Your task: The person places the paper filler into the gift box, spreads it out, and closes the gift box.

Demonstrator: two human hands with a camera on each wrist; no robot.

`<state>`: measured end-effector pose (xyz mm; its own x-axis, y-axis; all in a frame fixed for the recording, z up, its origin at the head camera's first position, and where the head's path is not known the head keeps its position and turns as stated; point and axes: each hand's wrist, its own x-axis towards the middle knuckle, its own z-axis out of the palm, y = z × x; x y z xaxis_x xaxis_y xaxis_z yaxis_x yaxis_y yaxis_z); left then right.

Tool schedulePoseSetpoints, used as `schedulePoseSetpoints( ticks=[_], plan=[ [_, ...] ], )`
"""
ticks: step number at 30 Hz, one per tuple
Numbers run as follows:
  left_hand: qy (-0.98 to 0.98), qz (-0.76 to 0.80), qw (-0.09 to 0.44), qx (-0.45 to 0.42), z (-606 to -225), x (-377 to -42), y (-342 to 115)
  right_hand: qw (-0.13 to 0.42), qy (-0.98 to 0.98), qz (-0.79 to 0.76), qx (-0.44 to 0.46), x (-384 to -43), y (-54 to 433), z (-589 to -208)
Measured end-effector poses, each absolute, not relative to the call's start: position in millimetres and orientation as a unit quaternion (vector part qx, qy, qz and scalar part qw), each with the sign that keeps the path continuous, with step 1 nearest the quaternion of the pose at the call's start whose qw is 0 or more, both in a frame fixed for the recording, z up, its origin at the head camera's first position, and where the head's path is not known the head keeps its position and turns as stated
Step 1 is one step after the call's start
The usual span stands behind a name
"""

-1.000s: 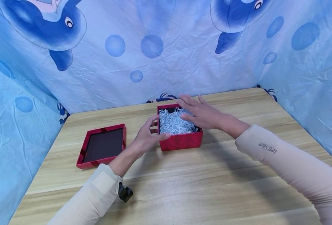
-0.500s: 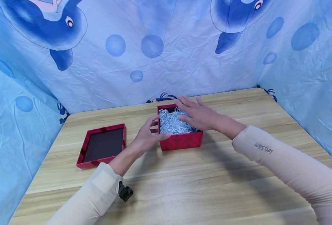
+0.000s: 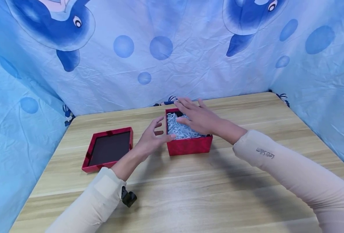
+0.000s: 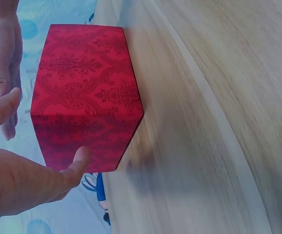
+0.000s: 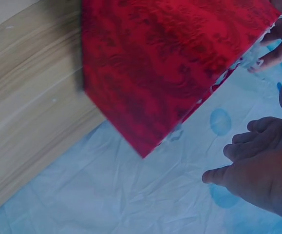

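A red patterned box stands upright on the table, its open top filled with pale blue shredded paper. Beside its left wall is my left hand, thumb and fingers spread, the thumb tip at the front left corner. The left wrist view shows this hand with one fingertip overlapping the box side. Over the paper, my right hand is held flat with fingers extended, covering the box's back right part. From the right wrist, the right hand appears above the rim, apart from the box.
To the left, a shallow red lid with a dark inside lies face up on the wooden table. A blue dolphin-print curtain hangs behind and along both sides. A small black device is strapped at my left sleeve.
My right hand has moved left across the top of the paper. The left fingers have drawn slightly away from the box's left wall. The head view has shifted a little; box and lid stay put.
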<state>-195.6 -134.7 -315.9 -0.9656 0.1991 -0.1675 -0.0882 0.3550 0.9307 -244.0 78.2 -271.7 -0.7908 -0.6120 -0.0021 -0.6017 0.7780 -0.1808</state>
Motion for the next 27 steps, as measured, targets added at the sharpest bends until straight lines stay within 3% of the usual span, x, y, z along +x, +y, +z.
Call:
schedulePoseSetpoints(
  ticks=[27],
  plan=[
    [0.870,0.471,0.132,-0.056,-287,-182,-251,0.055,0.913,-0.092,-0.394,-218,-4,-269]
  ],
)
